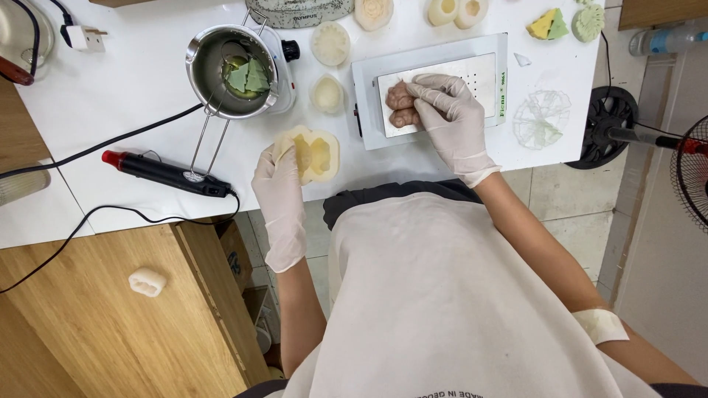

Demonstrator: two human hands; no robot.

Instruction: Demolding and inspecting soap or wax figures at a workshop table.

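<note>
My right hand (451, 118), in a white glove, rests its fingers on a pinkish-brown molded wax piece (399, 105) lying on the metal plate of a white scale-like device (431, 87). My left hand (279, 188), also gloved, holds a cream silicone mold (316, 155) near the white table's front edge, thumb on its left rim. A steel melting pot (232, 71) with green tree-shaped wax pieces in liquid sits on a small white heater to the upper left of the mold.
A black and red heat tool (166, 174) with cable lies left. Small round molds (330, 44) and wax pieces (549, 25) line the table's back. A clear thin piece (541, 119) lies right. A fan (693, 173) stands at right. A wooden bench (118, 309) holds a small white mold (147, 281).
</note>
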